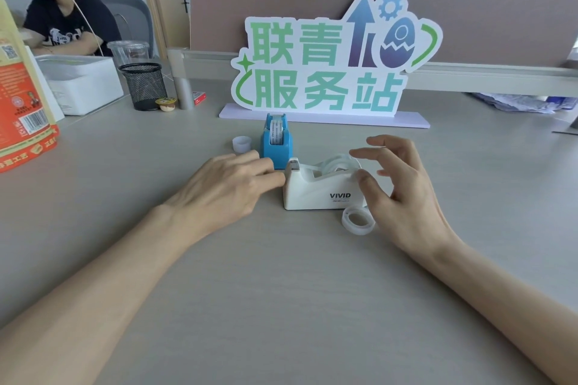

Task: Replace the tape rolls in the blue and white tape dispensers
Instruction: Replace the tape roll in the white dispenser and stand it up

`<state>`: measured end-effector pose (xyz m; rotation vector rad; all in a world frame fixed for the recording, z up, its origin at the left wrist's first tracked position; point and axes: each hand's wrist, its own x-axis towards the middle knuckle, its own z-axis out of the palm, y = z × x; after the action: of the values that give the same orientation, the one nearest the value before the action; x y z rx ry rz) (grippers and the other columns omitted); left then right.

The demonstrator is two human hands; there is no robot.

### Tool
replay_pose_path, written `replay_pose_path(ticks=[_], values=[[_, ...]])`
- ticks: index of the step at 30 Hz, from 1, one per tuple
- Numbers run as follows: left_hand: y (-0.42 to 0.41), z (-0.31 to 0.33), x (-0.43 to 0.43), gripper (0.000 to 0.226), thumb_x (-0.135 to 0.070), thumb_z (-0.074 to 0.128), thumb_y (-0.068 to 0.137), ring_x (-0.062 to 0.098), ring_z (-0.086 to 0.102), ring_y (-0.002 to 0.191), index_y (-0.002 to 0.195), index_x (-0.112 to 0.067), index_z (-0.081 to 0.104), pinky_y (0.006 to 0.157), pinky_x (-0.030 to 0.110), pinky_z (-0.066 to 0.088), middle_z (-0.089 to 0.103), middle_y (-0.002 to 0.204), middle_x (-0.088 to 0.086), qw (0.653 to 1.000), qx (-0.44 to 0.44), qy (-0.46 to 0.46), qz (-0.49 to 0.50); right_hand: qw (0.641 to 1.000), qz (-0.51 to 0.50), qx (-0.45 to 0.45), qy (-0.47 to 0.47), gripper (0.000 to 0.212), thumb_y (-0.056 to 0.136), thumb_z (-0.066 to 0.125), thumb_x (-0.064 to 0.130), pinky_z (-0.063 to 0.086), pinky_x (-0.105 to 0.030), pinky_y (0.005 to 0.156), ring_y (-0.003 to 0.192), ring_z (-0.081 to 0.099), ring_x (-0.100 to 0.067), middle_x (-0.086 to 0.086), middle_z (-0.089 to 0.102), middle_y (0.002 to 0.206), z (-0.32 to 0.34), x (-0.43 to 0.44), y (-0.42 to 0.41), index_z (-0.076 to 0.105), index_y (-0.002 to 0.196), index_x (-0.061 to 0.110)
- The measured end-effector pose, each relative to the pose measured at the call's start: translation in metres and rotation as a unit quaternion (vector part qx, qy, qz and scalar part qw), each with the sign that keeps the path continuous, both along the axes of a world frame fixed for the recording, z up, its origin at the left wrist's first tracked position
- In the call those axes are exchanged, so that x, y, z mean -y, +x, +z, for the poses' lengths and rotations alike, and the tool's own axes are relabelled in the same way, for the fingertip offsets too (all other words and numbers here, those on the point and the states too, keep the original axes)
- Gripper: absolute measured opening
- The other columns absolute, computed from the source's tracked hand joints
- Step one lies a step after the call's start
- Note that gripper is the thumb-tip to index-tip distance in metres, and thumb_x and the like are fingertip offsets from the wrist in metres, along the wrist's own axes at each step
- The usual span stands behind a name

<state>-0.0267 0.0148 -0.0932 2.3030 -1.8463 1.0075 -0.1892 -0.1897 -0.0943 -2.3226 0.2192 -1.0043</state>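
A white tape dispenser [316, 189] marked VIVID sits mid-table with a clear tape roll [339, 162] in its cradle. Behind it stands a small blue dispenser [276, 142] holding a white printed roll [276, 131]. A thin clear roll [358, 219] lies flat at the white dispenser's front right corner. A short whitish roll core [241, 144] stands left of the blue one. My left hand [230, 187] rests flat on the table, fingertips touching the white dispenser's left end. My right hand [403, 191] hovers with fingers spread at the dispenser's right end, holding nothing.
A large sign [328, 62] on a lilac base stands behind the dispensers. A black mesh pen cup [144, 86], a white box [81, 84] and an orange package [22, 103] are at the left. A person sits at the far left.
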Motion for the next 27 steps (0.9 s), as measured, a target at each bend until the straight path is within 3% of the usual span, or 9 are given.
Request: replay_pose_path(ticks=[6,10,13,15,17,20,25,27], values=[[0.0005,0.0008,-0.0003,0.034,-0.001,0.032,0.078,0.024,0.056,0.07,0.087,-0.015,0.061,0.049,0.035,0.042,0.062,0.079,0.001,0.999,0.03,0.008,0.009,1.0,0.0,-0.004,0.0,0.028,0.092,0.057,0.007,0.034,0.002,0.085,0.114,0.045,0.0,0.0,0.046,0.131,0.0003,0.0004,-0.0003,0.067,0.115,0.019],[-0.0036,0.001,0.0024,0.027,0.0,0.037,0.076,0.026,0.054,0.065,0.083,-0.014,0.059,0.045,0.035,0.04,0.058,0.073,0.003,1.0,0.004,-0.002,-0.002,1.0,0.001,-0.001,0.004,0.027,0.092,0.057,0.01,0.036,0.001,0.084,0.109,0.045,0.012,0.001,0.05,0.128,0.0007,0.0,-0.0003,0.068,0.114,0.019],[-0.0057,0.0008,0.0032,0.015,0.0,0.053,0.078,0.025,0.055,0.067,0.082,-0.014,0.058,0.041,0.035,0.041,0.055,0.072,0.003,0.999,-0.032,-0.004,-0.006,1.0,0.005,-0.013,0.015,0.029,0.091,0.057,0.01,0.038,-0.001,0.085,0.111,0.049,0.004,0.005,0.052,0.127,0.0015,-0.0003,-0.0005,0.066,0.117,0.02],[-0.0068,0.0005,0.0024,0.009,-0.012,0.052,0.087,0.023,0.056,0.072,0.083,-0.015,0.059,0.041,0.035,0.042,0.056,0.075,0.001,0.998,-0.06,-0.01,-0.006,0.999,0.007,-0.021,0.023,0.03,0.091,0.057,0.011,0.04,-0.005,0.088,0.112,0.05,0.001,0.007,0.053,0.126,0.0026,-0.0008,-0.0005,0.065,0.118,0.021],[-0.0071,-0.0007,0.002,0.022,-0.025,0.04,0.091,0.021,0.055,0.076,0.084,-0.017,0.059,0.043,0.036,0.043,0.057,0.078,-0.001,0.996,-0.084,-0.009,-0.011,0.999,0.009,-0.027,0.033,0.031,0.091,0.057,0.011,0.043,-0.016,0.093,0.113,0.052,-0.003,0.008,0.054,0.126,0.0034,-0.002,-0.0006,0.065,0.118,0.022],[-0.0062,-0.0032,0.0014,0.022,-0.032,0.038,0.092,0.015,0.05,0.083,0.087,-0.022,0.057,0.048,0.036,0.046,0.056,0.085,-0.007,0.991,-0.13,-0.015,-0.014,0.998,0.017,-0.043,0.044,0.032,0.09,0.059,0.013,0.047,-0.029,0.097,0.115,0.055,-0.006,0.008,0.056,0.126,0.0055,-0.0033,-0.0011,0.062,0.121,0.023],[-0.0062,-0.0065,0.0,0.019,-0.032,0.041,0.089,0.011,0.047,0.089,0.094,-0.027,0.059,0.055,0.032,0.046,0.055,0.094,-0.012,0.983,-0.18,-0.033,0.004,0.98,0.076,-0.144,0.119,0.064,0.085,0.066,0.015,0.048,-0.025,0.097,0.113,0.055,-0.001,0.008,0.056,0.13,0.0067,0.0004,-0.0004,0.041,0.141,0.033],[-0.0063,-0.0082,0.0004,0.025,-0.034,0.036,0.089,0.012,0.049,0.09,0.096,-0.028,0.06,0.057,0.032,0.046,0.055,0.094,-0.012,0.983,-0.18,-0.034,0.021,0.972,0.09,-0.153,0.153,0.07,0.083,0.07,0.012,0.051,-0.029,0.097,0.111,0.059,-0.001,0.006,0.058,0.13,0.0055,0.0026,0.0015,0.038,0.142,0.034]])
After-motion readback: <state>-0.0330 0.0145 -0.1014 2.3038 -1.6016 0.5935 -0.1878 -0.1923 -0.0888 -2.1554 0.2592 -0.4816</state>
